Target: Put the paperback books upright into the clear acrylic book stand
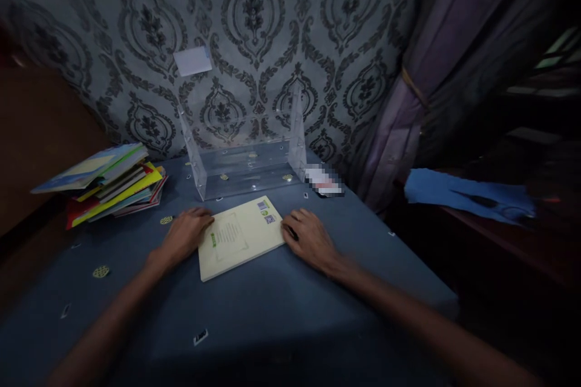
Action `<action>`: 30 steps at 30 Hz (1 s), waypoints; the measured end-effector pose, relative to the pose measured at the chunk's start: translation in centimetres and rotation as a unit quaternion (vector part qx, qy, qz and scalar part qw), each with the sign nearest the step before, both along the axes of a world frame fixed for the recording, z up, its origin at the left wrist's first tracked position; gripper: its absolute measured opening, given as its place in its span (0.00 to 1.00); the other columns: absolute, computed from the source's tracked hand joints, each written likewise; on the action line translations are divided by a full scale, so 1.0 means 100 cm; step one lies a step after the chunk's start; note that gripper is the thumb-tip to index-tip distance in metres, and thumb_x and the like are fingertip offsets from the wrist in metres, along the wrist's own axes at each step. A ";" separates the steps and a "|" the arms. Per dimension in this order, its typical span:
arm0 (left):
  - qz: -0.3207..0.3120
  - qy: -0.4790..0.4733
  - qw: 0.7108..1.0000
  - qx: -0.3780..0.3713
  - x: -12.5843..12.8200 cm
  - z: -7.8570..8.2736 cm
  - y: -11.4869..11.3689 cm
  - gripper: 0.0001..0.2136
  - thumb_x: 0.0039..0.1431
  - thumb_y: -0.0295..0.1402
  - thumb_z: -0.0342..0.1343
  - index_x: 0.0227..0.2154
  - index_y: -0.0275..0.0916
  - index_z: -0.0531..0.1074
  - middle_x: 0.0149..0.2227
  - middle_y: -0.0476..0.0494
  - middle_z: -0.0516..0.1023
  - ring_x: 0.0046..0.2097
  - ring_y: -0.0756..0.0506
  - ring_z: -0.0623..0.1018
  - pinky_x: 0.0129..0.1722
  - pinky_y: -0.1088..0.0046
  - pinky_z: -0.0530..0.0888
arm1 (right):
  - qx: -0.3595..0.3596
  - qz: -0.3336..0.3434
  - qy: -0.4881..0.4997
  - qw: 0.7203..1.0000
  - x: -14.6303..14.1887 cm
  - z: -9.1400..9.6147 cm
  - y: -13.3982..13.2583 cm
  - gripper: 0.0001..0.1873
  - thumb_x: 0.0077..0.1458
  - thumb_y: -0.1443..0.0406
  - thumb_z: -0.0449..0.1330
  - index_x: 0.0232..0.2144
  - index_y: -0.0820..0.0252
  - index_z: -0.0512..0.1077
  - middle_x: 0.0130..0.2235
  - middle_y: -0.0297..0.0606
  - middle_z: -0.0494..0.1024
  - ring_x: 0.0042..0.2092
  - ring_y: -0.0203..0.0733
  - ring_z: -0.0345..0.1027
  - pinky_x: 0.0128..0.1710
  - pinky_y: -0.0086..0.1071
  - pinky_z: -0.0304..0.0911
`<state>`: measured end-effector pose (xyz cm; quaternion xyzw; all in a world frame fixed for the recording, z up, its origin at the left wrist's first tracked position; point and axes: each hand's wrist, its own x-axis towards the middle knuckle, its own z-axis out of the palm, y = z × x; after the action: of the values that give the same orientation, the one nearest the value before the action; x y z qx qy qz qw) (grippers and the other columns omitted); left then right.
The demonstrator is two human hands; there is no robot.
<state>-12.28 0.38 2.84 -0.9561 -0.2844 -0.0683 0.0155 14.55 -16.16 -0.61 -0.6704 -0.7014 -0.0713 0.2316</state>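
Observation:
A pale yellow book (238,236) lies flat on the blue cloth of the table (254,314), back cover up. My left hand (184,234) rests at its left edge, fingers curled onto the cover. At the right edge sits my right hand (308,237), fingers bent against the book's side. Both hands grip the book between them. Behind it stands an empty clear acrylic book rack (247,166).
A stack of colourful books (106,184) lies at the far left of the table. A small blurred item (323,181) sits right of the rack. Patterned wall behind, purple curtain (436,72) at right, blue cloth (467,196) on a dark side surface.

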 end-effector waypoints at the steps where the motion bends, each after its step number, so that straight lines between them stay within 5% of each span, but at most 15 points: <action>1: 0.004 0.000 1.000 -0.001 0.010 -0.001 -0.003 0.14 0.66 0.27 0.46 0.44 0.40 0.77 0.48 0.39 0.78 0.49 0.39 0.76 0.48 0.59 0.72 | 0.001 0.005 0.002 1.000 0.000 0.003 0.009 0.10 0.60 0.68 0.53 0.32 0.60 0.74 0.34 0.44 0.74 0.39 0.48 0.64 0.39 0.39 0.59; 6: 0.036 -0.040 0.998 0.028 0.034 -0.020 -0.018 0.14 0.67 0.27 0.44 0.47 0.37 0.74 0.46 0.37 0.76 0.47 0.40 0.75 0.47 0.61 0.72 | -0.016 0.113 0.084 0.990 0.007 0.003 0.069 0.19 0.57 0.75 0.53 0.49 0.62 0.72 0.50 0.46 0.76 0.53 0.48 0.65 0.51 0.42 0.60; 10: 0.043 -0.078 0.996 0.025 0.033 -0.030 -0.018 0.15 0.68 0.29 0.44 0.50 0.38 0.72 0.48 0.37 0.75 0.47 0.39 0.75 0.48 0.59 0.71 | -0.025 0.135 0.137 0.981 0.022 -0.011 0.088 0.21 0.57 0.76 0.51 0.52 0.65 0.72 0.49 0.48 0.77 0.52 0.46 0.68 0.54 0.44 0.61; 22: 0.030 -0.119 0.992 0.017 0.030 -0.036 -0.012 0.15 0.66 0.29 0.45 0.50 0.39 0.73 0.47 0.39 0.76 0.48 0.40 0.75 0.47 0.61 0.71 | 0.027 0.190 0.213 0.958 0.017 -0.008 0.005 0.19 0.54 0.74 0.52 0.45 0.59 0.76 0.39 0.44 0.80 0.42 0.46 0.72 0.45 0.42 0.66; 30: 0.027 -0.147 0.989 0.002 0.028 -0.040 -0.008 0.15 0.65 0.29 0.44 0.48 0.40 0.74 0.47 0.39 0.76 0.48 0.41 0.75 0.48 0.61 0.71 | -0.011 0.150 0.358 0.921 0.016 -0.005 -0.001 0.15 0.55 0.69 0.53 0.40 0.59 0.78 0.36 0.41 0.81 0.38 0.43 0.75 0.41 0.37 0.68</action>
<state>-9.49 -0.43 -1.13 -0.9275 -0.3096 -0.2083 -0.0230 16.20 -16.29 -1.07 -0.5409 -0.6644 0.2170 0.4680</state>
